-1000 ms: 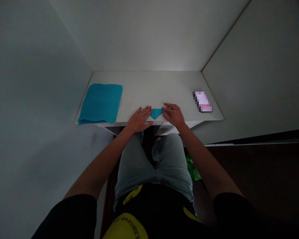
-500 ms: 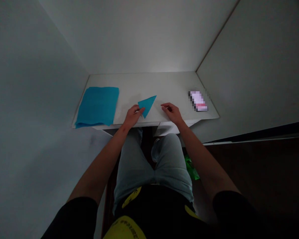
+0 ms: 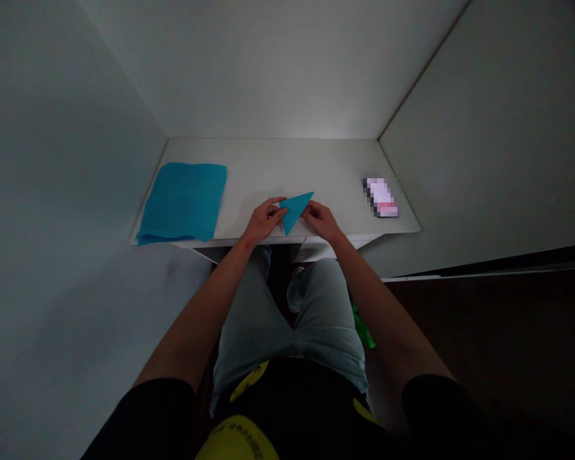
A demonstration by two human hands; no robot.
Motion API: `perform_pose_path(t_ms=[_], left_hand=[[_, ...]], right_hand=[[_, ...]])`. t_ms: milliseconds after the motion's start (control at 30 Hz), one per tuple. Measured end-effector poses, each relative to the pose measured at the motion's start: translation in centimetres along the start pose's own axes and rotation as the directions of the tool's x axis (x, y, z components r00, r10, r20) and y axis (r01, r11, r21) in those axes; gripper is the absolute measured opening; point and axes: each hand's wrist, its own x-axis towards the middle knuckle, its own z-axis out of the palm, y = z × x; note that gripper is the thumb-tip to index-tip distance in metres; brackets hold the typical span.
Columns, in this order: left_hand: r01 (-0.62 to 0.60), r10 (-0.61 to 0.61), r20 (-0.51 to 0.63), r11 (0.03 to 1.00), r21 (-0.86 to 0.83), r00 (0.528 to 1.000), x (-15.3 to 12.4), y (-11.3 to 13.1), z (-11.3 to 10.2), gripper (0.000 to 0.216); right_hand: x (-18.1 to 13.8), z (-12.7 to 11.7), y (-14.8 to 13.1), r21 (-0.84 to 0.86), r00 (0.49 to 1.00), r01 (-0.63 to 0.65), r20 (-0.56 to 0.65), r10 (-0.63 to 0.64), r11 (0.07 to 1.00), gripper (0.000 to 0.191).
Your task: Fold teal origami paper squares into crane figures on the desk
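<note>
A small folded piece of blue paper (image 3: 295, 209), triangular in outline, is between my two hands above the front part of the white desk (image 3: 268, 156). My left hand (image 3: 264, 219) pinches its left corner, thumb on the near face. At the paper's right edge is my right hand (image 3: 321, 219), its fingers closed on that edge and partly hidden behind the paper. A stack of larger blue paper sheets (image 3: 184, 201) lies at the left end of the desk.
A phone (image 3: 381, 197) with a blurred screen lies at the desk's right end. Walls enclose the desk at the back, left and right. Something green (image 3: 363, 327) is on the floor beside my right leg.
My right hand, apart from the paper before, has come left and taken hold of its right edge. The folded paper has shifted slightly right and nearer, with my left hand still on it.
</note>
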Motion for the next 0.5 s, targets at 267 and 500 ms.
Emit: perform_pose_path(t_ms=[267, 500], left_hand=[[0.03, -0.03, -0.05, 0.999, -0.01, 0.998, 0.46, -0.37, 0.2, 0.045], [0.044, -0.043, -0.043, 0.999, 0.013, 0.998, 0.39, -0.19, 0.17, 0.047]], right_hand=[[0.16, -0.04, 0.33, 0.089, 1.0, -0.006, 0.0, 0.006, 0.996, 0.051], [0.28, 0.03, 0.32, 0.065, 1.0, 0.003, 0.011, -0.004, 0.998, 0.055]])
